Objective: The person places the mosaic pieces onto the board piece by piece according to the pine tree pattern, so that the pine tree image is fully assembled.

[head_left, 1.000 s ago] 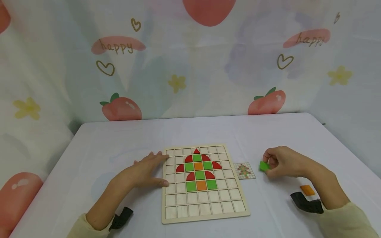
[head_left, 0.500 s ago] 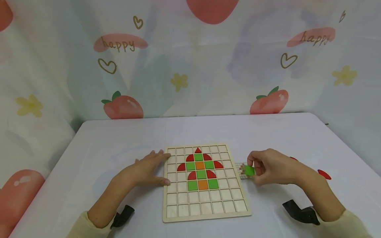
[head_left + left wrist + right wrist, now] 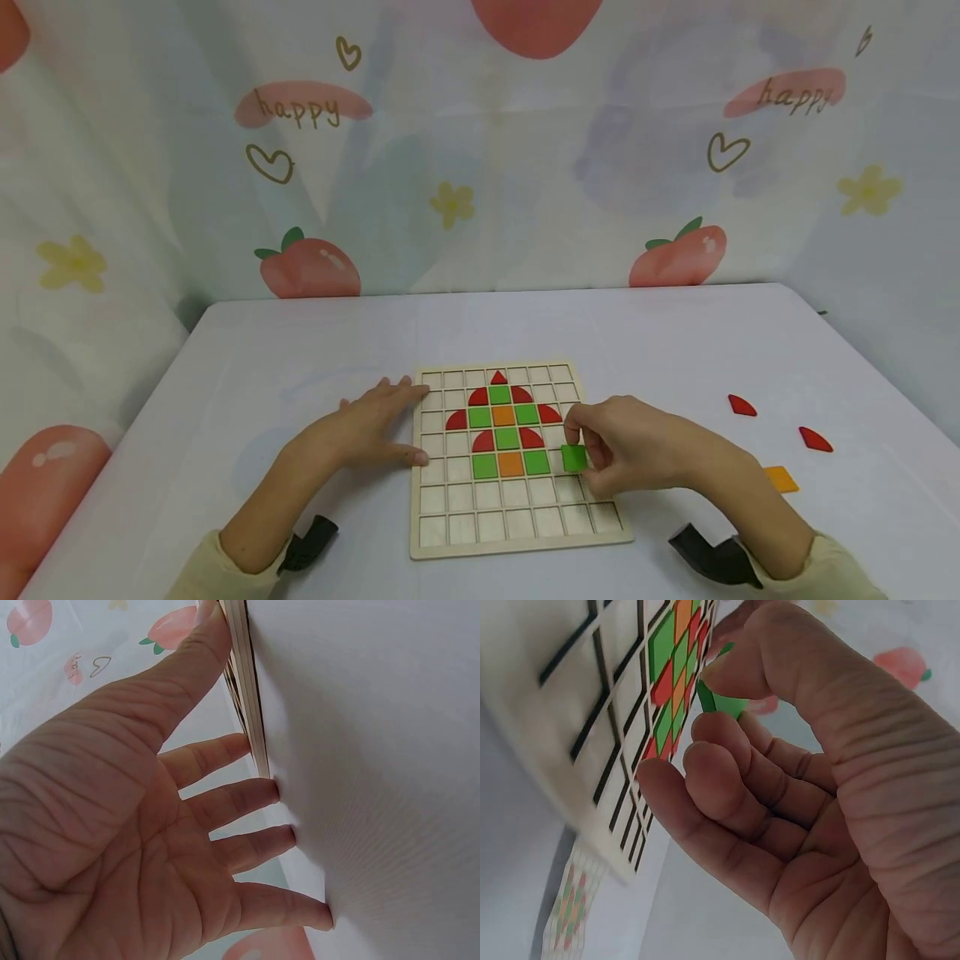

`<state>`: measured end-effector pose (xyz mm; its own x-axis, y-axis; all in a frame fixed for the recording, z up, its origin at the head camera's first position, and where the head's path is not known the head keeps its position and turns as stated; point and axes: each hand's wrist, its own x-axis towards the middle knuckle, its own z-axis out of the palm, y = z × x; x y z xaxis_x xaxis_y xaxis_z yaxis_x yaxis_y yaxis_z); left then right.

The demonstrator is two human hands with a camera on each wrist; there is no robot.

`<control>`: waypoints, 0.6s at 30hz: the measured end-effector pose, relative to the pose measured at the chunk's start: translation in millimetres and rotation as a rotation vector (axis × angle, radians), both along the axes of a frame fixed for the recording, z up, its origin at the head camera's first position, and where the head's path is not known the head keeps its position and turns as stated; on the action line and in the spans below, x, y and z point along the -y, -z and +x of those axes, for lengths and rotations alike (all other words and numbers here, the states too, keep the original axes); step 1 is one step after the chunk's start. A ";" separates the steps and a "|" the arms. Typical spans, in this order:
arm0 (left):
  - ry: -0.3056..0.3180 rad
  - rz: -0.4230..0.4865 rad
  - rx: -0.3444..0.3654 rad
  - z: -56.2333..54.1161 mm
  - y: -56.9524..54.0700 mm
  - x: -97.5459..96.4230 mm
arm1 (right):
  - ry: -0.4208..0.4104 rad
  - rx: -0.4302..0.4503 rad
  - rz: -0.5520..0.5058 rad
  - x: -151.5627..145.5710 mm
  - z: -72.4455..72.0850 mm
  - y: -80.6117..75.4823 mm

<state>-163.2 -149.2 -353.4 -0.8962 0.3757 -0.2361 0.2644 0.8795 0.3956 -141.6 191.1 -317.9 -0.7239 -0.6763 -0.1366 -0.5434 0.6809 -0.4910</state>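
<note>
A wooden grid board [image 3: 517, 551] lies on the table, with green and orange squares and red pieces set in its cells in a tree-like pattern. My left hand [image 3: 367, 432] rests at its left side, thumb and index finger touching the edge. In the left wrist view the fingers [image 3: 232, 802] are spread and fairly straight. Over the right part of the board, my right hand [image 3: 637, 447] pinches a green square tile [image 3: 573, 457] between thumb and fingers. The right wrist view shows that tile [image 3: 727, 705] partly hidden by the fingers.
Two red curved pieces [image 3: 742, 406] and an orange square [image 3: 781, 479] lie right of the board, near the right forearm. A small pattern card [image 3: 570, 907] shows beside the board in the right wrist view; the right hand hides it in the head view. A printed curtain stands behind the table.
My right hand has carried the green tile leftward from the table, past the card, to over the board's right side. The left hand has stayed at the board's edge.
</note>
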 end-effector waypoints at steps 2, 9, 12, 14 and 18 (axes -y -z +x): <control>-0.001 0.000 0.001 -0.2 0.2 0.6 | -0.017 0.000 0.009 8.1 0.7 0.3; 0.011 0.009 -0.002 -0.4 0.2 2.9 | -0.071 -0.001 0.053 37.9 5.2 3.8; 0.015 0.018 0.001 -0.7 0.0 3.0 | -0.099 -0.003 0.076 48.1 6.3 6.3; 0.012 0.019 0.005 -0.8 -0.2 2.6 | -0.106 0.002 0.090 52.7 6.8 8.3; 0.009 0.014 0.011 -0.9 -2.1 2.3 | -0.103 -0.005 0.128 57.6 6.9 12.6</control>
<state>-164.2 -151.6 -351.3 -0.8900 0.3874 -0.2405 0.2684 0.8715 0.4103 -134.7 133.5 -330.5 -0.6528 -0.7239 -0.2232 -0.6157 0.6787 -0.4004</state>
